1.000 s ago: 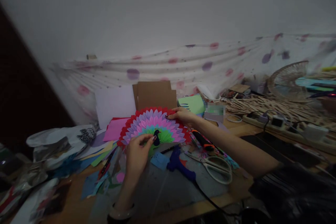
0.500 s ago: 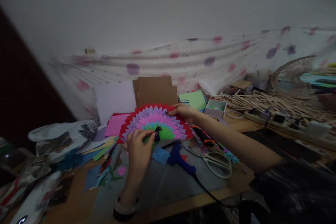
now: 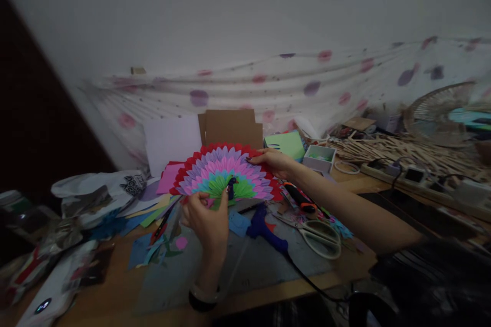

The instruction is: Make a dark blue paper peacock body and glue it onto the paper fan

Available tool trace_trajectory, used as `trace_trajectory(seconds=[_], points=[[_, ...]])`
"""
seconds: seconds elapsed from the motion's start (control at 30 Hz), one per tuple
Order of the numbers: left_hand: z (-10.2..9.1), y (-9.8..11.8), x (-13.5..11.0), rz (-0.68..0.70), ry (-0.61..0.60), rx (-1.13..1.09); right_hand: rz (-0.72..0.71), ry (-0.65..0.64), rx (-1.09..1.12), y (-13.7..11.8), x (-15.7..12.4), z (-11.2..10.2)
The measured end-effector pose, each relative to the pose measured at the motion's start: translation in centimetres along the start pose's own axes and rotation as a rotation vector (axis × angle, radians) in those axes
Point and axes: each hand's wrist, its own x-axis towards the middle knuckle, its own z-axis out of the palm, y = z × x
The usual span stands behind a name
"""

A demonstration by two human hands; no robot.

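Observation:
A paper peacock fan (image 3: 224,171) with red, purple, pink, blue and green layers and a small dark blue bird at its base stands tilted up over the desk. My left hand (image 3: 209,219) is closed on its bottom edge, thumb by the bird. Along the fan's upper right rim lie the fingers of my right hand (image 3: 273,161), pinching it. Just below the fan a blue glue gun (image 3: 264,232) lies on the grey mat (image 3: 245,265).
White-handled scissors (image 3: 320,237) and an orange-and-black cutter (image 3: 299,197) lie to the right. Brown cardboard (image 3: 232,127), a white sheet and green paper (image 3: 286,144) stand behind. Paper scraps and plastic bags (image 3: 92,194) crowd the left; a small box (image 3: 320,157), wooden sticks, a power strip and a fan sit right.
My left hand has slid right and lower along the fan's base, and the fan is tipped up a little higher. My right hand stays on the rim.

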Motion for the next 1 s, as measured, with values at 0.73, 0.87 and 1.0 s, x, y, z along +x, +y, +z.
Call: trace_trajectory(seconds=[0.73,0.87,1.0], points=[[1.4,-0.3,-1.1,-0.448,0.033,-0.648,-0.18,0.192,0.013,1.6,-3.2,1.5],[1.2,0.5,-1.3,-0.49,0.08,-0.676,-0.208,0.271,0.047,6.8,-7.6,2.8],[0.9,2.1,-2.5,-0.508,0.053,-0.684,-0.179,0.212,0.055,10.8,-10.2,5.4]])
